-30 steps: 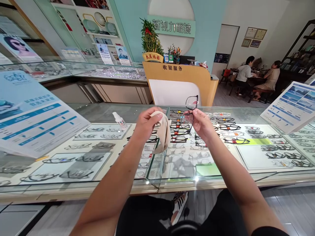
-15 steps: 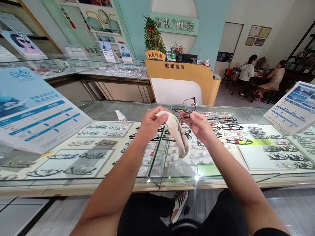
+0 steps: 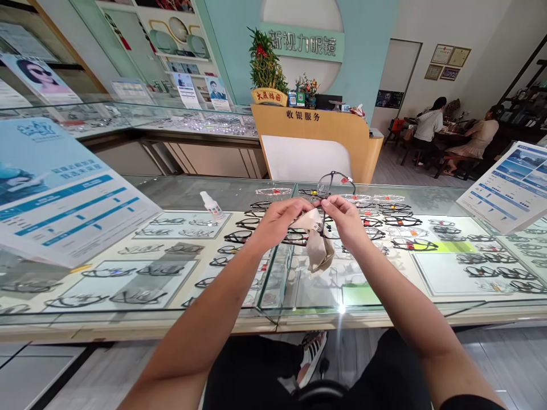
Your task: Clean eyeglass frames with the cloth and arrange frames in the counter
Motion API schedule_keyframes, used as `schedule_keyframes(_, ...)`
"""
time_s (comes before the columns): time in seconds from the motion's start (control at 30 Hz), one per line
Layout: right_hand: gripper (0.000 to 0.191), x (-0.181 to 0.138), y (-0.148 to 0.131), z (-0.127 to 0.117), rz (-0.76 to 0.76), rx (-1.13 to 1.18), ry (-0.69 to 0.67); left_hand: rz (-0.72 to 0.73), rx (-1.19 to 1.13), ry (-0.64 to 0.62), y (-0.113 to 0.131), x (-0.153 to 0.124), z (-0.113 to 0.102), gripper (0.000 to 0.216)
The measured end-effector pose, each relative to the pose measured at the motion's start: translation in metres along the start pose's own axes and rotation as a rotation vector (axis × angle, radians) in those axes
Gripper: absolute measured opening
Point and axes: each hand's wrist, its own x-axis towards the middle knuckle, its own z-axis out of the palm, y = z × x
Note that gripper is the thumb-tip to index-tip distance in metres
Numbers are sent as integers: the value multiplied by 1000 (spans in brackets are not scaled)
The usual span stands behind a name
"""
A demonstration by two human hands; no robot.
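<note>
Both my hands meet above the glass display counter. My right hand pinches a pair of black-framed glasses, whose lens stands up behind my fingers. My left hand is closed on a beige cleaning cloth, pressing its top against the frame while the rest hangs down between my hands. A small white spray bottle lies on the glass to the left of my left hand.
Rows of glasses frames lie under the counter glass. Blue-and-white leaflet boards stand at the left and right. A wooden cashier desk with a plant stands beyond. Two people sit at a table at the far right.
My left hand has brought the cloth across to the glasses, and the hands now touch. The glasses have tilted, with the lens lower and a temple arm swung out to the right.
</note>
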Motion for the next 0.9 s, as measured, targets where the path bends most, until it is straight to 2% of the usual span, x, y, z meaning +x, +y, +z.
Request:
schedule_keyframes(0.1,47,0,0,0,-27,-20,30,-55,10,0,-1,0,7,52)
schedule_keyframes(0.2,50,1,1,-2,-40,-62,50,-141,-52,0,-1,-1,14,51)
schedule_keyframes(0.47,49,1,4,-3,-89,-76,72,-311,-73,46,-3,1,25,61)
schedule_keyframes(0.67,49,0,3,-2,-101,-37,48,-391,-40,-42,-6,1,22,69)
schedule_keyframes(0.8,49,0,4,-2,-103,-12,33,-494,-215,-89,-11,-2,19,69)
schedule_keyframes(0.9,50,1,6,-1,-88,-5,37,-598,-420,-58,-13,-3,19,70)
